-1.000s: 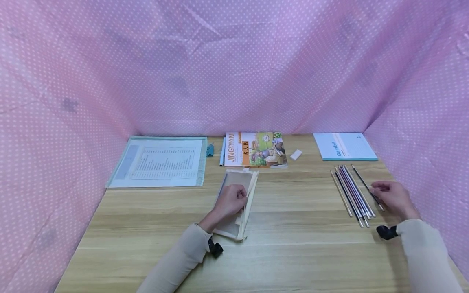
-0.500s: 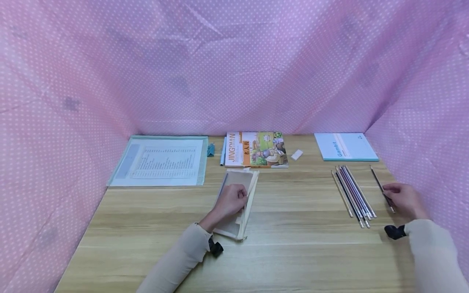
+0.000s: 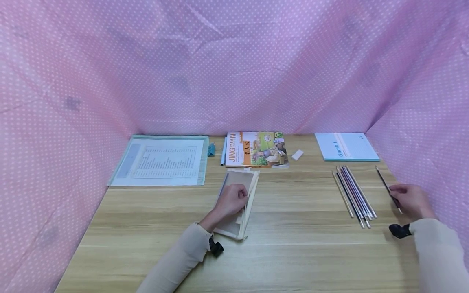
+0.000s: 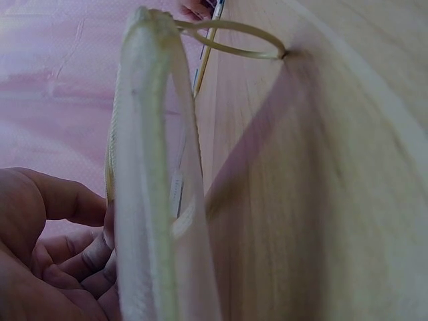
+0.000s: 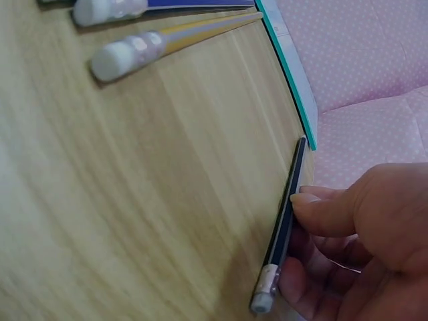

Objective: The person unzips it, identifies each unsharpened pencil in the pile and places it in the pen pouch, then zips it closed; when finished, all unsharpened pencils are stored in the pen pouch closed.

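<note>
A pale mesh zip pouch lies at the middle of the table, cream trim along its edges. My left hand pinches its upper side, lifting that edge in the left wrist view, where the pouch stands between the fingers and the camera. At the far right, my right hand holds a dark pencil between thumb and fingers. Its white eraser end points toward me. Left of that hand lies a loose bundle of several pencils, eraser ends toward me.
Along the back are a clear document folder with a printed sheet, a small blue object, an illustrated book, a white eraser and a light blue notebook. A pink dotted curtain encloses the table.
My right hand has moved to the right with the dark pencil, away from the bundle. The left hand and the pouch have stayed in place.
</note>
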Demonstrator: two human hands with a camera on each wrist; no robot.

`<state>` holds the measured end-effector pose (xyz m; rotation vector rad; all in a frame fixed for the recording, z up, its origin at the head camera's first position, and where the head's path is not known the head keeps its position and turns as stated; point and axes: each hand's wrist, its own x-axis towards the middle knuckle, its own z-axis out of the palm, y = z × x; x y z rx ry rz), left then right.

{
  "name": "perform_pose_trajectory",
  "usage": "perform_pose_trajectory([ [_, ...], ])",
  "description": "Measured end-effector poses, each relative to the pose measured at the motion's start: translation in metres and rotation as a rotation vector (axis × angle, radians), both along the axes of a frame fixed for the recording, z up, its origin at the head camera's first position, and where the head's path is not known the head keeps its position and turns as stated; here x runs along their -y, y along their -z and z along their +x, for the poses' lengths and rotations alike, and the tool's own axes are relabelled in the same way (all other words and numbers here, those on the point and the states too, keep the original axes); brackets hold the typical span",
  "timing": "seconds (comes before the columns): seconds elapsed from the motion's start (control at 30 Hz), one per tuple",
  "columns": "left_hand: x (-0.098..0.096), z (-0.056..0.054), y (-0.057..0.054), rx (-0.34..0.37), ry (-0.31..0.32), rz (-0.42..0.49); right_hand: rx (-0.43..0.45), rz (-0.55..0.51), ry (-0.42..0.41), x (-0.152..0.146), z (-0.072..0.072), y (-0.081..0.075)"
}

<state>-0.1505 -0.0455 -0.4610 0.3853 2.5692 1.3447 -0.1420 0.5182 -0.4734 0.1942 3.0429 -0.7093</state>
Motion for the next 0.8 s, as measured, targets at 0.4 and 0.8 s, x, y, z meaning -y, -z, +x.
perform_pose_trajectory([
  [0.4,0.000,0.000,0.000,0.020,-0.003,-0.018,-0.066,-0.018,0.041,0.032,-0.004,-0.021],
  [0.8,0.001,-0.001,-0.001,0.028,-0.001,0.006,0.083,-0.250,-0.156,0.062,-0.018,-0.004],
])
